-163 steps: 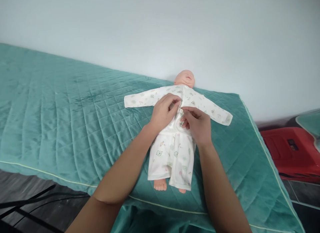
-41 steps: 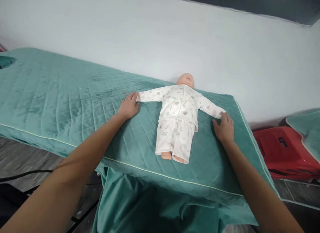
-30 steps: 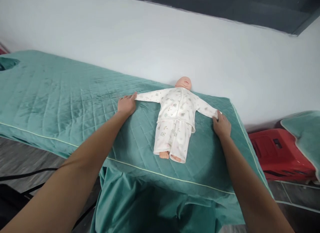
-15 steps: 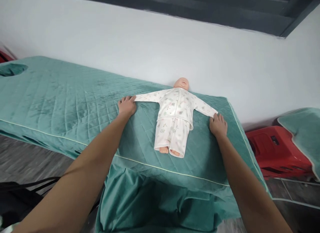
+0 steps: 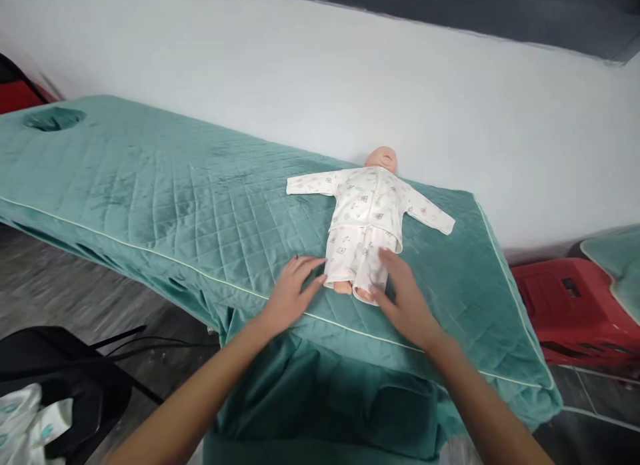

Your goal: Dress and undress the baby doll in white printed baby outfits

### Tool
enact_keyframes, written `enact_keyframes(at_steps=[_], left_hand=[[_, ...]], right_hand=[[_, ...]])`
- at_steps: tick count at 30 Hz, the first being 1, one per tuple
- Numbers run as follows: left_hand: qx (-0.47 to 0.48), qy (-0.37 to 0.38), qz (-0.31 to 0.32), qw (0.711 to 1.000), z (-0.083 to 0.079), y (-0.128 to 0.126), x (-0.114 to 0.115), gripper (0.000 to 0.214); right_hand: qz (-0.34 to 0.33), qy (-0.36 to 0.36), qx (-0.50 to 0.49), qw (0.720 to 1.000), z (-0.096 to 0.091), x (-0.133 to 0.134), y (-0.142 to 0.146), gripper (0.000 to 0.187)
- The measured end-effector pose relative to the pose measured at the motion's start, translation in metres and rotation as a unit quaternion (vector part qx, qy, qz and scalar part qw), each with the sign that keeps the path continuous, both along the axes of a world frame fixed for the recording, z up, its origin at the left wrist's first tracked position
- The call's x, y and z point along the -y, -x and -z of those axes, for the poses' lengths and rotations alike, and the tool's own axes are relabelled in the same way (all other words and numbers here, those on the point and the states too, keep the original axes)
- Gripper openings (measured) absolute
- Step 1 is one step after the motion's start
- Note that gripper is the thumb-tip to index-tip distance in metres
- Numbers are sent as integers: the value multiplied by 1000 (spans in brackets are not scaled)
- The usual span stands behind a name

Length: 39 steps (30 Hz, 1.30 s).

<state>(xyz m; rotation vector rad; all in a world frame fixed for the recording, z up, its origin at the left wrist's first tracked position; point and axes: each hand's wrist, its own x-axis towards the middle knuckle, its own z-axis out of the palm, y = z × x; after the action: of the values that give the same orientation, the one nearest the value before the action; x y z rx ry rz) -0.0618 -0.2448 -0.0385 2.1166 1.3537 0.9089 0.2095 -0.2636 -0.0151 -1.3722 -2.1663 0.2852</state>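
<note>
A baby doll (image 5: 383, 158) lies on its back on a green quilted bed cover (image 5: 225, 212), its head by the wall. It wears a white patterned shirt (image 5: 369, 198) with both sleeves stretched out sideways, and matching trousers (image 5: 350, 252). The doll's feet show at the trouser hems. My left hand (image 5: 293, 292) is beside the trouser leg on the left, fingers apart, fingertips at the cloth's edge. At the other leg, my right hand (image 5: 405, 298) has thumb and fingers spread over the trouser edge. Whether the fingertips press the cloth I cannot tell.
The bed stands against a white wall (image 5: 300, 72), with a face hole (image 5: 55, 118) at its far left. To the right is a red plastic stool (image 5: 575, 305) with a green cover. A black chair (image 5: 95, 385) holding white printed cloth (image 5: 35, 418) stands at the lower left.
Both hands have let go of the sleeve ends and moved inward and down to the trouser legs. The sleeves still lie spread. The camera view has shifted a little.
</note>
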Motion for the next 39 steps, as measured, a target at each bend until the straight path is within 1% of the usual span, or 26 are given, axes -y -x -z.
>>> enact_keyframes(at_steps=[1,3,5,8,10,12,17,19,21,24,27,30,33,34,36,39], left_hand=[[8,2,9,1000,-3,-5,9,35],[0,-5,18,1000,-5,-12,16,31],[-29,-25,12,999,-2,-16,14,27],[-57,-55,-13,997,8,-20,7,22],[-55,-66,-24,996,12,-23,6,16],[-38,-70,-35,996,12,-25,7,12],[43,-44,-64,996,4,-23,16,9],[44,-38,-63,996,5,-21,19,9],[17,-49,-61,997,11,-19,20,9],[-28,-73,-57,995,21,-17,20,10],[-33,-80,-54,995,24,-16,23,11],[-17,-118,-59,991,16,-20,31,17],[-28,-168,-27,985,3,-33,39,28],[-39,-179,-16,983,-1,-40,39,30],[-69,-189,-4,980,-8,-53,37,32],[-122,-192,-8,974,-12,-70,28,29]], right_hand=[[-29,4,28,999,-7,2,13,57],[-46,3,86,995,-14,2,34,50],[-26,0,132,991,-15,-1,48,43],[21,-5,160,987,-10,-4,58,33],[39,-15,160,986,-6,-5,61,26],[45,-24,153,987,-6,-5,62,21],[24,-47,82,995,-17,2,61,15],[11,-61,59,996,-21,7,60,14],[5,-65,55,996,-23,12,60,15],[3,-52,45,998,-18,18,56,16],[16,-34,-5,999,-10,24,44,17],[51,-6,-75,996,1,33,28,33],[75,7,-103,992,14,40,18,46],[82,6,-106,991,18,41,16,46],[101,1,-118,988,25,41,16,41],[122,12,-145,982,29,39,19,25]])
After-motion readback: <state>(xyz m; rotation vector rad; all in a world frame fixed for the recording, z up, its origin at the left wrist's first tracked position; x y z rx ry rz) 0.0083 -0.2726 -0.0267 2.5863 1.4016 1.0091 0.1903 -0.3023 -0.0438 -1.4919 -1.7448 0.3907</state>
